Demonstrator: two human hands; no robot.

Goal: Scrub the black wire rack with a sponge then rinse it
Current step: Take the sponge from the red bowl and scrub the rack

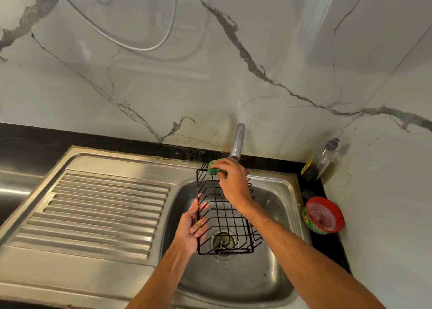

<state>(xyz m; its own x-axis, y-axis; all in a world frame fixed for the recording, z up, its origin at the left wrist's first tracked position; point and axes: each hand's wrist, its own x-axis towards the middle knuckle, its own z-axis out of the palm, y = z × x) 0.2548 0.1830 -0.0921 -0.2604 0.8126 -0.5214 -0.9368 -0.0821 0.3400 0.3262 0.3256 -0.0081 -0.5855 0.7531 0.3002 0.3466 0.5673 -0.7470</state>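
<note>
Two hands: left [189,229] grips rack [224,217] side | right [233,180] presses sponge [213,168], seemingly far rim

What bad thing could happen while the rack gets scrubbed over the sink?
1. The left hand holds the wire rack by only one side edge. A hard push from the sponge at the far end could twist it loose, and it would probably clatter into the sink.
2. The right hand is working just below the faucet, so the knuckles might bump it.
</note>
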